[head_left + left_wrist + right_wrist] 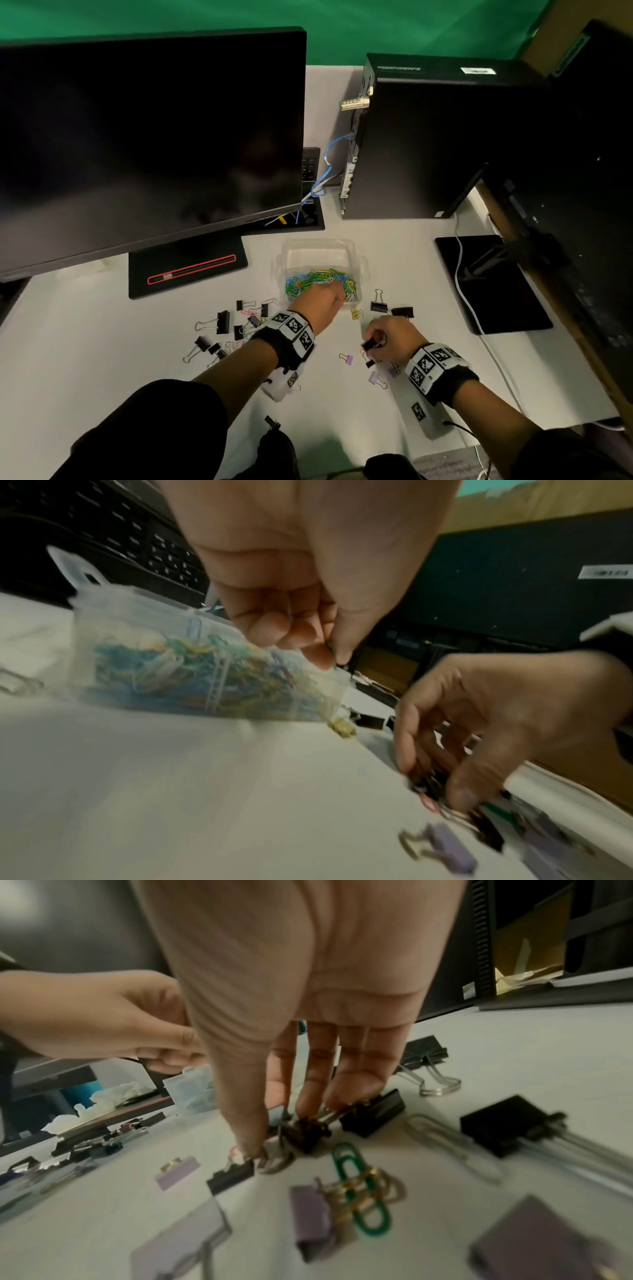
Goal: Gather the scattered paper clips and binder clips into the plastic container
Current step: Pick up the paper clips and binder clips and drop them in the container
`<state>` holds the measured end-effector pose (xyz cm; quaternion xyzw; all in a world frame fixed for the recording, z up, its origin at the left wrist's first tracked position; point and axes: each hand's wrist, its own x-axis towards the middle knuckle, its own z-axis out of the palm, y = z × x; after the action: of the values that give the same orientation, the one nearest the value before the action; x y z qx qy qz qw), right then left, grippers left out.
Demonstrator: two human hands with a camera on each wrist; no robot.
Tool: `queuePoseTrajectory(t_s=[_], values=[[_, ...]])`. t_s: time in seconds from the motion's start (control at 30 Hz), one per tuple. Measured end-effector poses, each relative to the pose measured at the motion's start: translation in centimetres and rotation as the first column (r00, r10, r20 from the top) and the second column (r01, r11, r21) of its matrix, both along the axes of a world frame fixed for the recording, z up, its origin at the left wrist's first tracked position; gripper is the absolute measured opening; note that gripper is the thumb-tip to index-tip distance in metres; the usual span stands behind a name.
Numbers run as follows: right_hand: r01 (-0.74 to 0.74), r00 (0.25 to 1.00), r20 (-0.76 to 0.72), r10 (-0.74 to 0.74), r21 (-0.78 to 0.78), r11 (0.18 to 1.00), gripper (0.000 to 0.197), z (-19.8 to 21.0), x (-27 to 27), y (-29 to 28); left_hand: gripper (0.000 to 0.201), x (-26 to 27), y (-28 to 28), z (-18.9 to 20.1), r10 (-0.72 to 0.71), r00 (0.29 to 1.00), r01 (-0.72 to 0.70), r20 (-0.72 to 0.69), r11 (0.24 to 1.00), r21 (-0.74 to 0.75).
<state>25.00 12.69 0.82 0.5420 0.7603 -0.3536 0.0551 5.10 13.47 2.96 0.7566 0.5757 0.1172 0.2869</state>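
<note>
Plastic container [356, 251]: on the desk [102, 342], holding a heap of coloured paper clips [318, 282].
Left hand [322, 301]: over the container's near edge, fingertips pinched together; contents unclear.
Right hand [390, 337]: near-right of the container, fingers clamped on a black binder clip [369, 344].
Remaining: binder clips [222, 322] lie scattered left and right of the container; the task looks partly done.

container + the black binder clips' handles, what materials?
Container: clear, slightly frosted plastic by the look; the coloured paper clips show through its wall. Black binder clip: painted or coated body, probably sheet metal; its handles are bare silvery wire, shiny, likely steel.
</note>
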Motion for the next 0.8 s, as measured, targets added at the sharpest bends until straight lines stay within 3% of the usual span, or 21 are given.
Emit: queuePoseTrajectory(t_s=[0.2,0.3,0.43,0.5,0.8], values=[[0.115,0.993,-0.019,-0.115,0.011,0.993,0.023,0.5,0.5,0.0,0.021,-0.5,0.4,-1.3,0.087,0.994,-0.072,-0.068,0.979,0.189],[0.193,0.98,-0.051,-0.191,0.028,0.981,0.019,1.0,1.1,0.4,0.022,0.7,-0.7,-1.6,-0.009,0.993,0.033,-0.115,0.977,0.21],[0.282,0.958,-0.062,-0.279,0.053,0.958,0.018,1.8,2.2,1.0,0.028,3.0,-1.8,-2.2,-0.196,0.964,0.203,-0.18,0.979,0.021],[0.308,0.951,-0.049,-0.306,0.062,0.949,0.019,2.1,2.8,1.2,0.033,4.1,-2.1,-2.6,-0.232,0.954,0.223,-0.191,0.973,-0.066],[0.304,0.952,-0.038,-0.303,0.051,0.951,0.021,2.7,3.8,0.4,0.027,7.2,-2.6,-3.4,-0.146,0.984,0.107,-0.105,0.944,-0.311]])
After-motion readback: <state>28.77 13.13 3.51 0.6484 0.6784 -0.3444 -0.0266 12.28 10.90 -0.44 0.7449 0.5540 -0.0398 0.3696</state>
